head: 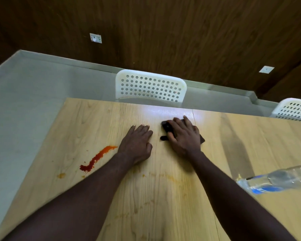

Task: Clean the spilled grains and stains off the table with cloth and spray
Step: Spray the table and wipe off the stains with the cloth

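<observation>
One clear bottle (276, 180), blurred and cut off at the right edge. One red stain (96, 159) on the tabletop (163, 206) beside the left hand (137, 145), fingers flat together. The right hand (182, 136), fingers spread, presses one dark cloth (165, 127), mostly hidden. Beyond, one white chair (150, 86); a second chair (294, 108) is cut off.

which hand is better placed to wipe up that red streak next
Probably the right hand: it presses the dark cloth flat on the table. The left hand lies nearer the red streak but is bare.
</observation>
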